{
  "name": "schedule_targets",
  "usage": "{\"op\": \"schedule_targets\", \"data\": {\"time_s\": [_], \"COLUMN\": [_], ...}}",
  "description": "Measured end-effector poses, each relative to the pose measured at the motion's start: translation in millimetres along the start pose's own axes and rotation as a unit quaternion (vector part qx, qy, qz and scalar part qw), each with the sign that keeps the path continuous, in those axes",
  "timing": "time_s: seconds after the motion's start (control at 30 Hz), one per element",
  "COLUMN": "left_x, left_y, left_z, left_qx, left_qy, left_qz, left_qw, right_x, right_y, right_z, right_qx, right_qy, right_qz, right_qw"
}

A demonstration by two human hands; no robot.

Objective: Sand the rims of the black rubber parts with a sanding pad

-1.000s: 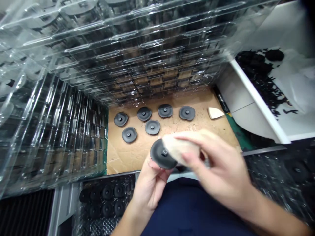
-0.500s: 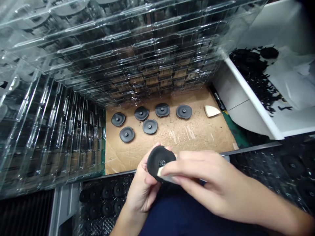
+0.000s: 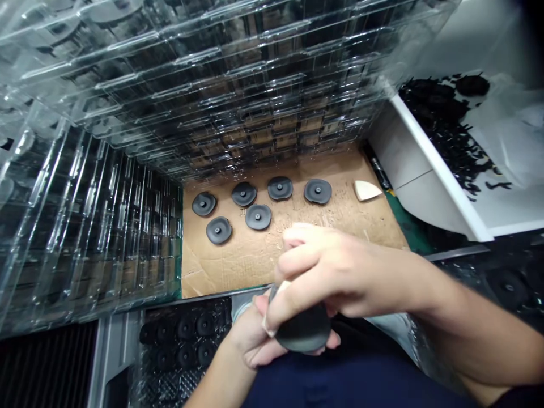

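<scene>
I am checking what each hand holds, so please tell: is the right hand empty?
No, the right hand holds a pale pad, partly visible, at the dark disc in the left hand.

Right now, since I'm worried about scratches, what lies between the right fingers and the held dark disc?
In the head view, a pale pad lies between the right fingers and the dark disc; only its edges show.

Room is being left on the cardboard (image 3: 229, 266) between the wedge (image 3: 366, 191) and nearest disc (image 3: 325, 194); passage is being blocked behind by trays (image 3: 255, 102), in front by the right hand (image 3: 325, 269).
</scene>
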State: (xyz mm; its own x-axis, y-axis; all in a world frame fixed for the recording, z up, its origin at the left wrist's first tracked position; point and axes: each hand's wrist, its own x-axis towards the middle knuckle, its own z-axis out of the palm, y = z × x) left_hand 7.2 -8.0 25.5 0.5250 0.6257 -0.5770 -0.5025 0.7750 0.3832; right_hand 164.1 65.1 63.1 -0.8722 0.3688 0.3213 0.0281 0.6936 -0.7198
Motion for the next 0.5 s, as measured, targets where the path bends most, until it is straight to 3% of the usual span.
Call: {"op": "schedule_targets", "data": {"time_s": [0.1,0.17,0.3,0.4,0.5], "left_x": [1.3,3.5,10.6,14.1,14.0], "left_y": [-2.1,-4.3,-8.5,-10.3,-11.7], "left_z": [-5.7,-10.2,-15.8,-17.9,-20.3], "left_qx": [0.033,0.018,-0.051,-0.080,-0.078], "left_qy": [-0.087,-0.110,-0.083,0.000,0.046], "left_qz": [-0.120,-0.145,-0.072,0.026,0.089], "left_qw": [0.988,0.983,0.993,0.996,0.992], "right_x": [-8.0,-14.7,-24.8,-28.4,-29.5], "right_y": [3.0,0.6,-11.1,-24.1,-33.7], "right_z": [0.8,3.0,13.3,30.3,46.7], "right_qx": [-0.005,0.006,-0.083,-0.177,-0.181], "right_qy": [-0.003,0.009,0.058,0.133,0.192], "right_qz": [0.028,0.039,0.149,0.244,0.299], "right_qw": [1.000,0.999,0.984,0.944,0.917]}}
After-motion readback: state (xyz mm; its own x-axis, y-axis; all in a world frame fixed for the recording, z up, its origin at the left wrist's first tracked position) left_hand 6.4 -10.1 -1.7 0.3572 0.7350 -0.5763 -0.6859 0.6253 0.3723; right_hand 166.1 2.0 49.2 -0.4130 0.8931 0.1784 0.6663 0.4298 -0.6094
